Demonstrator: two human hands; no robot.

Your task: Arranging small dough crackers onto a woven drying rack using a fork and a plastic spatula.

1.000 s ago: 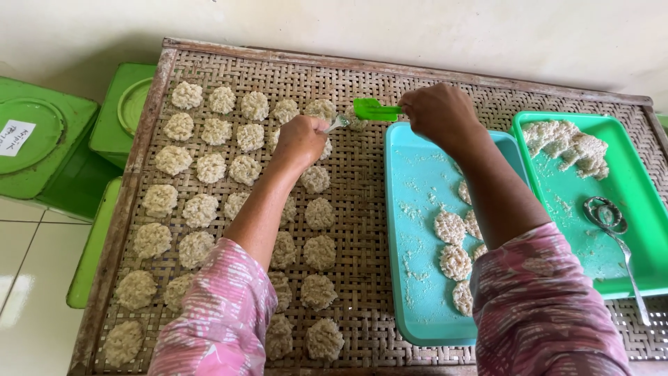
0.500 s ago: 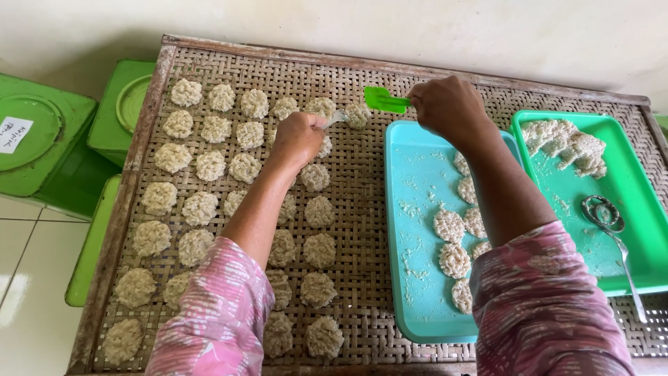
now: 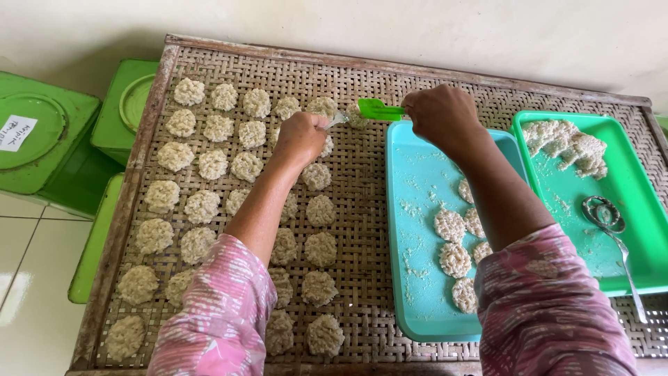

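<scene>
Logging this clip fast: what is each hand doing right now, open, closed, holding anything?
Left hand: closed on a small metal utensil, over the woven tray.
Right hand: closed on the green spatula.

Rice cakes [image 3: 209, 165] lie in rows on the woven rack [image 3: 362, 230], toward nine o'clock. Two trays [image 3: 421, 209] sit at three o'clock, one beside the other. A spoon [image 3: 612, 230] lies in the outer tray [image 3: 640, 209].

A rough woven bamboo rack [image 3: 362, 209] in a worn wood frame carries grainy, matt rice cakes [image 3: 202, 207], beside smooth glossy plastic trays [image 3: 417, 209], a green plastic spatula [image 3: 379, 109] and a shiny metal ring mould [image 3: 604, 212].
</scene>
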